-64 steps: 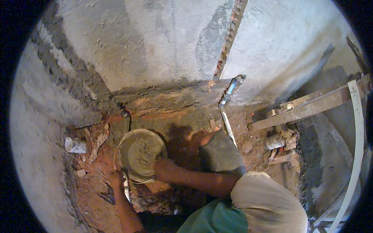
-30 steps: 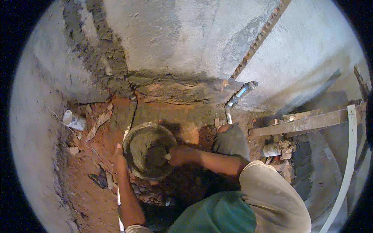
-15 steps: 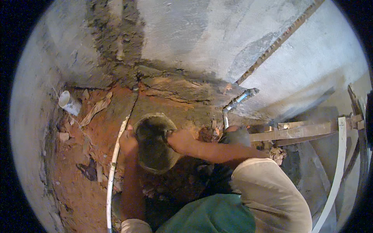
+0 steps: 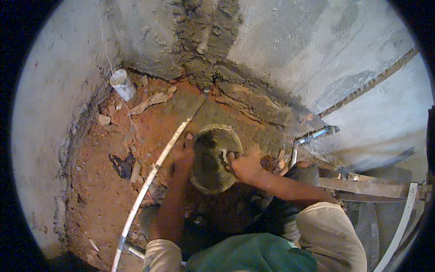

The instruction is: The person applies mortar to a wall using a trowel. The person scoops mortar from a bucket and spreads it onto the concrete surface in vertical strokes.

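A round, shallow pan with a pale rim and dark, wet-looking contents sits on the ground between my arms. My left hand is closed at the pan's left rim, its thumb up along the edge. From the right, my right hand reaches over the pan with its fingers curled round a small, pale, narrow piece. What that piece belongs to is hidden against the dark inside. A long white pipe runs just left of my left hand.
Red earth with rubble surrounds the pan. A white cylindrical container stands at the far left, near crumpled brown paper. A pipe with a blue section juts by the right wall. Wooden planks lie at the right.
The view has swung, so the whole scene sits farther right. My right hand has shifted within the pan, and a pale piece now shows at its fingers. My left hand stays at the rim.
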Motion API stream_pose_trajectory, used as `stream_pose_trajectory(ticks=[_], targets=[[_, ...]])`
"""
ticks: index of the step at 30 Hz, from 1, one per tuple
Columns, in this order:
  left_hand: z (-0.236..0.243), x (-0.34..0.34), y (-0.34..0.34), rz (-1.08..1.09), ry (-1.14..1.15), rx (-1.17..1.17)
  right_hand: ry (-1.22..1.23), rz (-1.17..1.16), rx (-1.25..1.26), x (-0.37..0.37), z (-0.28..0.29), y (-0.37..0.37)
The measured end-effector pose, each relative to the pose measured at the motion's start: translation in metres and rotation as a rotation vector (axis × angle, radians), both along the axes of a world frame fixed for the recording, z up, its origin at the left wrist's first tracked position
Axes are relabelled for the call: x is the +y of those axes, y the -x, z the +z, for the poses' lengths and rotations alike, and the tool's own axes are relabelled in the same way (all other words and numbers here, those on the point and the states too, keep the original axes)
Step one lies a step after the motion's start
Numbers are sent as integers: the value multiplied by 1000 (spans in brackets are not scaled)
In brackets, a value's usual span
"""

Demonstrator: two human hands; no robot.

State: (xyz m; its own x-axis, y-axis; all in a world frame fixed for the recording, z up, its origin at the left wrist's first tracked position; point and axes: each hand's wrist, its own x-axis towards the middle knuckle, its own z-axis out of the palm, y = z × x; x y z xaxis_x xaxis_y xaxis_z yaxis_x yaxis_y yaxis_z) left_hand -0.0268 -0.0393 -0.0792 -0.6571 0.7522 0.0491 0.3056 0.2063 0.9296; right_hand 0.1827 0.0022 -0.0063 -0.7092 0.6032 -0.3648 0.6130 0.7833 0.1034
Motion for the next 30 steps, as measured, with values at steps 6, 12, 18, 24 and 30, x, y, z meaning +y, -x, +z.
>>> stream_pose_trajectory(ticks=[6,12,18,24,30], targets=[[1,-1,2,87,84,-37,-3,121,61,17,15,-48],[19,7,-14,-49,54,-5,181,-82,-134,19,-9,-22],[18,-5,2,-32,69,-19,136,-61,88,-6,16,-34],[13,3,-9,40,79,105,201,-182,-146,11,25,-44],[20,10,-20,2,132,2,547,-291,426,-31,-22,-62]])
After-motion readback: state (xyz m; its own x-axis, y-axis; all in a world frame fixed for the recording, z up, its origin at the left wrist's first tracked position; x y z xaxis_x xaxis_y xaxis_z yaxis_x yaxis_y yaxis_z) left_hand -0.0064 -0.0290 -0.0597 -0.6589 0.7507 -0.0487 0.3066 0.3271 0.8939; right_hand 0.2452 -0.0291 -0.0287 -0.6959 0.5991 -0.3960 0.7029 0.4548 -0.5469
